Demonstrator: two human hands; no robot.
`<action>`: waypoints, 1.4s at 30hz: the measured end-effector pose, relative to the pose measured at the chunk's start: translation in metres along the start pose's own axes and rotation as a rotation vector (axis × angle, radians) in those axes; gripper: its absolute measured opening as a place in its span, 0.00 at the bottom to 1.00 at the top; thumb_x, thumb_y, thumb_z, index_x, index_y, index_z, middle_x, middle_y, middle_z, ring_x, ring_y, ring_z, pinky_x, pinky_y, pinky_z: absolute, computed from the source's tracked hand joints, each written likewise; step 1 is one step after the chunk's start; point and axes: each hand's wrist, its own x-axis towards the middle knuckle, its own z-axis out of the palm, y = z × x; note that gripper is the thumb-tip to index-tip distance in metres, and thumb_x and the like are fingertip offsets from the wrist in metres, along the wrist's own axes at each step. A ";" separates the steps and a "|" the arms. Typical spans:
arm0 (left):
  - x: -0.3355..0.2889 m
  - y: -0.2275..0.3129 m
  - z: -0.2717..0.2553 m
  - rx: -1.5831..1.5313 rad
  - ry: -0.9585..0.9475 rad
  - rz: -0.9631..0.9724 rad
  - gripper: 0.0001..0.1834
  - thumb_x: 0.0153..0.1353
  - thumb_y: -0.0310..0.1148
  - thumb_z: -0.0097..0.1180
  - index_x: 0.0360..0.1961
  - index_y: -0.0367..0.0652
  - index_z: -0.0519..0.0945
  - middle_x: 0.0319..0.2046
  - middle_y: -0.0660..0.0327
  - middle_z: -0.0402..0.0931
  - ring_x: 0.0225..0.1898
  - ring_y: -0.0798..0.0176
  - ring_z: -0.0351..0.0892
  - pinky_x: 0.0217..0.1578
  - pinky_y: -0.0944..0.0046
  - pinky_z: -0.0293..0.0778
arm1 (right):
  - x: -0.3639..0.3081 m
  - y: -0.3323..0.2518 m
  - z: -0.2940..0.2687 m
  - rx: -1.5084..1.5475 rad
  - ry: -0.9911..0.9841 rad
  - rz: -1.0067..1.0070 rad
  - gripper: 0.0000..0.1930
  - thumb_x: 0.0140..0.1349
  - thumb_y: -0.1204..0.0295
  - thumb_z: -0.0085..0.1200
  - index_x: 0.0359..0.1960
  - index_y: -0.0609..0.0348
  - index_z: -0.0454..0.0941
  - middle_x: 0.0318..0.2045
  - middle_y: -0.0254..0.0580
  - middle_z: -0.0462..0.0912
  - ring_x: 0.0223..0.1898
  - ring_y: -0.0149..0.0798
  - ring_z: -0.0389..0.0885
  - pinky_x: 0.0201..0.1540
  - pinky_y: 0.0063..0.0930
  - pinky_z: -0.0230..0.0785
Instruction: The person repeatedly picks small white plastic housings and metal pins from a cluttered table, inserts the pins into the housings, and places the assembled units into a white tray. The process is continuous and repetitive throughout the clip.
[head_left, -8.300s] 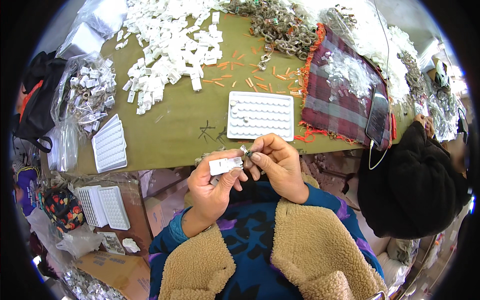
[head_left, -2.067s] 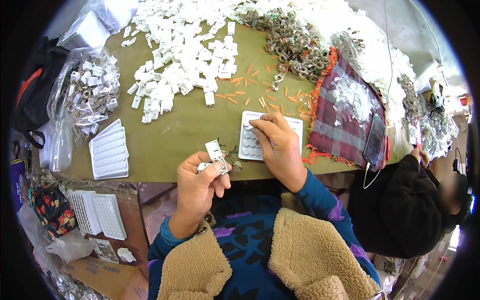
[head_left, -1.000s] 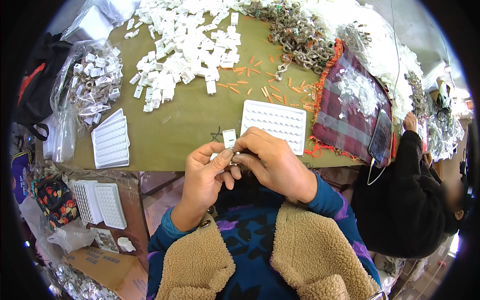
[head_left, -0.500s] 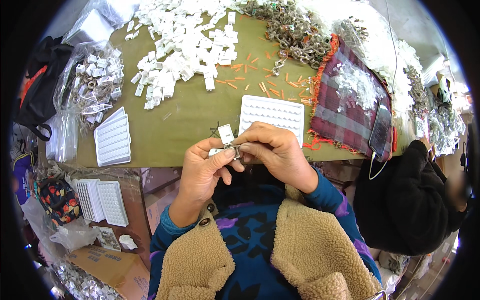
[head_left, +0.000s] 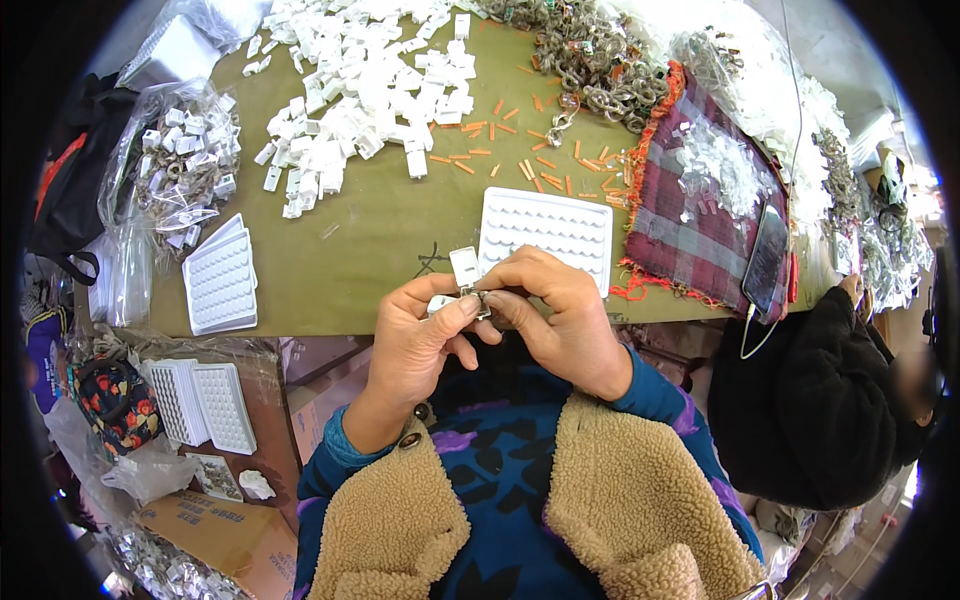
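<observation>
Between both hands, just over the table's near edge, is a small white plastic case [head_left: 463,263] with its lid swung up. My left hand [head_left: 425,325] pinches the case between thumb and fingers. From the other side my right hand [head_left: 550,310] is closed, its thumb and forefinger pressed on a small dark piece [head_left: 483,303] at the case. Fingertips cover most of that piece, so its kind is unclear. Right behind my hands lies a white tray [head_left: 550,205] with rows of hollows.
White cases [head_left: 360,100] heap at the far left-centre. Orange strips [head_left: 530,170] lie scattered beside grey coiled parts [head_left: 600,80]. A plaid cloth [head_left: 700,230] carries clear pieces and a phone [head_left: 763,260]. White trays [head_left: 220,280] stack at left. A person in black [head_left: 810,400] sits at right.
My hands, still together, have shifted slightly right with the white case, and its lid has tilted a little. The view itself has moved slightly.
</observation>
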 end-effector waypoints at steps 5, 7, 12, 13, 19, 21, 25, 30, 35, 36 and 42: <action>0.001 -0.001 0.001 0.014 -0.013 -0.022 0.14 0.65 0.26 0.59 0.48 0.28 0.78 0.36 0.51 0.83 0.30 0.61 0.86 0.19 0.72 0.81 | 0.010 0.002 -0.010 -0.141 -0.160 -0.109 0.05 0.59 0.82 0.55 0.37 0.65 0.75 0.32 0.48 0.74 0.32 0.54 0.77 0.35 0.38 0.70; 0.000 -0.002 0.002 0.020 -0.021 -0.023 0.13 0.64 0.26 0.59 0.47 0.28 0.78 0.35 0.51 0.83 0.29 0.61 0.86 0.18 0.72 0.80 | 0.015 0.004 -0.016 -0.142 -0.245 -0.114 0.05 0.58 0.81 0.55 0.36 0.64 0.75 0.33 0.49 0.74 0.34 0.55 0.76 0.36 0.39 0.70; 0.002 0.000 0.000 0.123 0.010 -0.025 0.11 0.63 0.24 0.59 0.45 0.28 0.79 0.33 0.51 0.83 0.27 0.61 0.85 0.17 0.73 0.78 | 0.018 0.009 -0.019 -0.088 -0.291 -0.113 0.06 0.57 0.83 0.55 0.36 0.64 0.75 0.33 0.47 0.75 0.34 0.50 0.76 0.38 0.34 0.70; 0.002 0.001 -0.001 0.144 -0.003 -0.020 0.11 0.63 0.25 0.60 0.44 0.28 0.79 0.33 0.51 0.83 0.27 0.61 0.85 0.17 0.73 0.78 | 0.017 0.010 -0.019 -0.078 -0.276 -0.124 0.05 0.58 0.84 0.55 0.36 0.64 0.76 0.33 0.46 0.75 0.34 0.47 0.76 0.37 0.33 0.70; 0.002 0.000 0.001 0.118 -0.006 0.022 0.10 0.62 0.26 0.60 0.41 0.29 0.79 0.33 0.51 0.83 0.25 0.62 0.84 0.16 0.73 0.77 | 0.006 0.010 -0.013 0.338 -0.039 0.163 0.05 0.64 0.84 0.54 0.39 0.68 0.80 0.32 0.39 0.79 0.30 0.29 0.78 0.34 0.22 0.72; 0.002 -0.001 0.001 0.103 0.022 0.010 0.10 0.62 0.26 0.60 0.41 0.29 0.79 0.32 0.51 0.83 0.24 0.63 0.84 0.15 0.73 0.76 | 0.002 0.009 -0.010 0.269 0.027 0.157 0.04 0.65 0.83 0.55 0.39 0.68 0.81 0.31 0.37 0.79 0.28 0.24 0.79 0.30 0.20 0.72; 0.002 -0.001 -0.001 0.056 0.003 0.011 0.10 0.63 0.26 0.59 0.41 0.29 0.79 0.33 0.51 0.83 0.24 0.64 0.84 0.15 0.74 0.75 | -0.006 0.007 -0.004 0.115 0.051 0.056 0.06 0.60 0.84 0.58 0.38 0.68 0.82 0.29 0.41 0.80 0.27 0.29 0.81 0.30 0.22 0.73; 0.000 -0.002 0.004 0.013 0.028 0.022 0.12 0.66 0.26 0.58 0.47 0.29 0.78 0.35 0.51 0.83 0.29 0.63 0.86 0.16 0.75 0.75 | -0.007 0.006 0.004 -0.123 0.159 -0.153 0.08 0.55 0.85 0.61 0.37 0.66 0.81 0.29 0.46 0.81 0.29 0.42 0.82 0.31 0.29 0.74; -0.006 -0.002 0.004 -0.089 -0.008 -0.018 0.14 0.66 0.26 0.59 0.49 0.30 0.78 0.36 0.51 0.83 0.33 0.60 0.87 0.17 0.74 0.76 | -0.008 0.007 0.007 -0.247 0.200 -0.239 0.09 0.53 0.85 0.61 0.36 0.66 0.78 0.30 0.47 0.80 0.30 0.47 0.81 0.32 0.33 0.75; -0.006 -0.003 0.002 -0.100 -0.017 -0.009 0.13 0.65 0.26 0.59 0.49 0.30 0.78 0.36 0.51 0.83 0.34 0.60 0.87 0.17 0.74 0.77 | -0.008 0.007 0.009 -0.255 0.191 -0.265 0.09 0.54 0.85 0.61 0.36 0.66 0.78 0.30 0.47 0.80 0.30 0.47 0.81 0.32 0.33 0.75; -0.007 -0.013 -0.005 -0.186 -0.007 0.014 0.10 0.65 0.26 0.59 0.45 0.32 0.78 0.33 0.51 0.83 0.30 0.59 0.86 0.19 0.71 0.78 | -0.002 0.004 0.004 -0.244 0.027 -0.289 0.08 0.55 0.85 0.59 0.37 0.65 0.78 0.31 0.46 0.78 0.30 0.47 0.80 0.31 0.34 0.74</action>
